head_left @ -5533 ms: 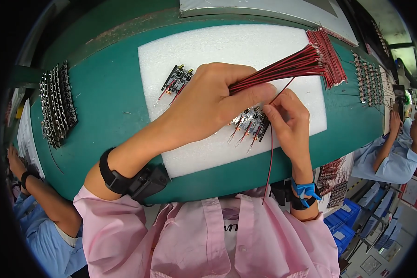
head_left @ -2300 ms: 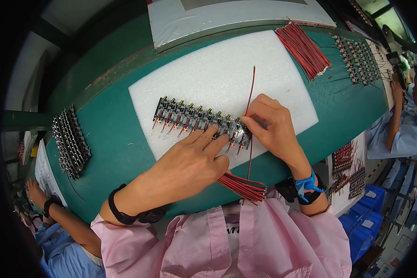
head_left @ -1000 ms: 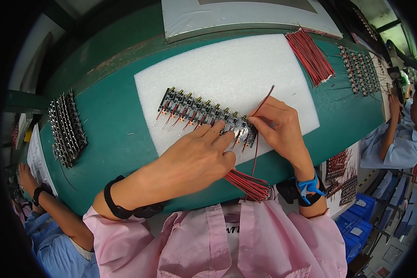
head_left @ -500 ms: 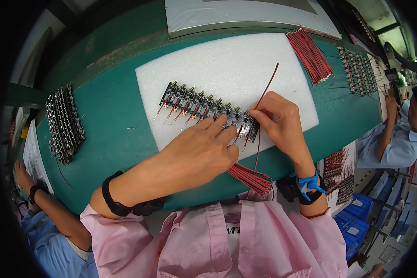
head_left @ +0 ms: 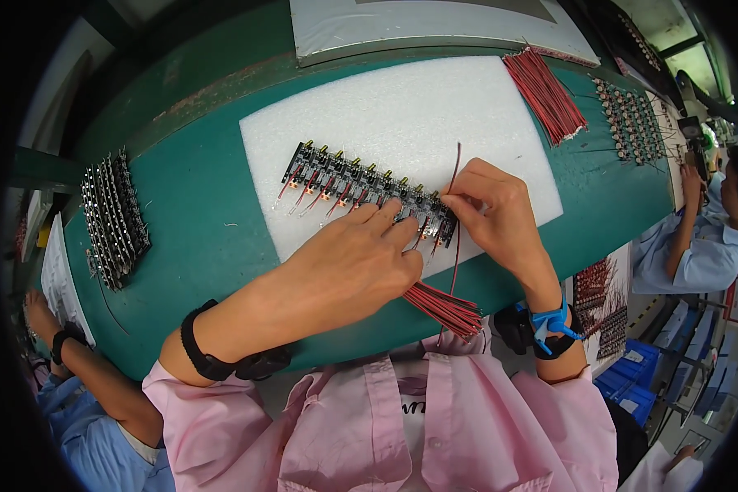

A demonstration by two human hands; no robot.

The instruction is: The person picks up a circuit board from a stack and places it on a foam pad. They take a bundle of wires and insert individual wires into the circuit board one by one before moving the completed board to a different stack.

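A panel of several joined small circuit boards [head_left: 320,174] lies slantwise on a white foam sheet [head_left: 369,107]. Brass-coloured parts line its far edge, and short red and black wires lie along its near side. My left hand [head_left: 336,258] rests its fingertips on the panel while its curled lower fingers hold a bundle of red-and-black wires [head_left: 447,312], which sticks out toward me. At the panel's right end, my right hand [head_left: 494,209] pinches a single red-and-black wire [head_left: 457,168]. That wire stands nearly upright and runs down past the panel; its pinched part is hidden by the fingers.
On the green mat [head_left: 193,238], stacked boards [head_left: 113,217] stand at the left. A large wire bundle [head_left: 545,97] and rows of small wired parts [head_left: 630,121] lie at the far right. Co-workers sit on both sides; blue bins [head_left: 627,377] are at lower right.
The single wire's upper end has swung left and lower, from leaning right to nearly upright. My right hand has barely shifted, and my left hand keeps its place on the panel.
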